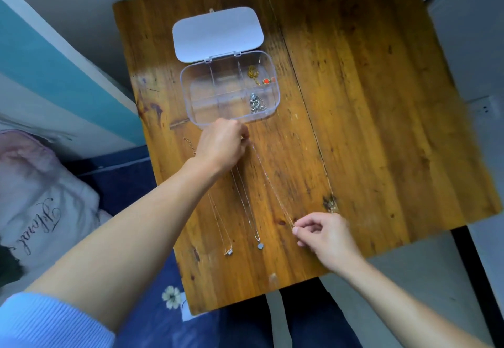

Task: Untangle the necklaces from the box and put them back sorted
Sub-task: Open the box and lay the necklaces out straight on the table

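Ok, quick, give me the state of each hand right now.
Left hand: closed, pinching the far end of a thin chain.
Right hand: closed, pinching the near end of the same chain.

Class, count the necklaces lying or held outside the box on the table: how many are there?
3: one chain stretched between left hand and right hand; two lying between the arms, pendants at and. The left hand may hide more.
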### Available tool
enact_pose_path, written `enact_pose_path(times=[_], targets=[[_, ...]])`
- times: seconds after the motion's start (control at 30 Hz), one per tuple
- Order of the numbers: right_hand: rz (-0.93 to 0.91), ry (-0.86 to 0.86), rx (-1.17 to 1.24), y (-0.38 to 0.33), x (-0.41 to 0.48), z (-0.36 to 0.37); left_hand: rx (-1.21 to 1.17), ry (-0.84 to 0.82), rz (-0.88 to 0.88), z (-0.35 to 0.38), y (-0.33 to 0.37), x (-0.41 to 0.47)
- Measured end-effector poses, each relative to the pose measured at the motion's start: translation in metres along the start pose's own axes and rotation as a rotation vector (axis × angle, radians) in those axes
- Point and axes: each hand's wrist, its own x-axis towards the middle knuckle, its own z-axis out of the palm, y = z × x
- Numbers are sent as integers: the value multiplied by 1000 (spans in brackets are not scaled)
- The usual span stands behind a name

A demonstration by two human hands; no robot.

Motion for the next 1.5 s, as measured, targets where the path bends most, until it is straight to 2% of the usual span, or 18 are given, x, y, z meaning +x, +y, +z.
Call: enact_pose_path(times=[0.33,0.63,0.77,0.9,1.0,1.1,1.27,1.4,1.5], targets=[[-27,28,-100,3,-4,31,10,31,18,11,0,7],[-67,11,-216,-8,5,11,31,66,64,7,-3,-3],[-167,148,-242,-52,32,-24,-36,209,44,-11,-15,-16],[-378,272,-243,-129,80,-47,-66,393,-48,-29,-35,-19],[-518,293,-402,-183,114,-44,-49,361,-100,-32,-49,-16],[-498,243,-696,-212,146,-30,-47,329,-66,-25,-55,-16],[-519,206,-1155,-215,171,-6,-121,364,-60,-17,-59,-16],[-515,258,-1225,-212,180,-3,-136,356,-48,-14,-63,-16],[-494,232,-1228,-212,181,-1,-152,365,-38,-13,-64,-16]])
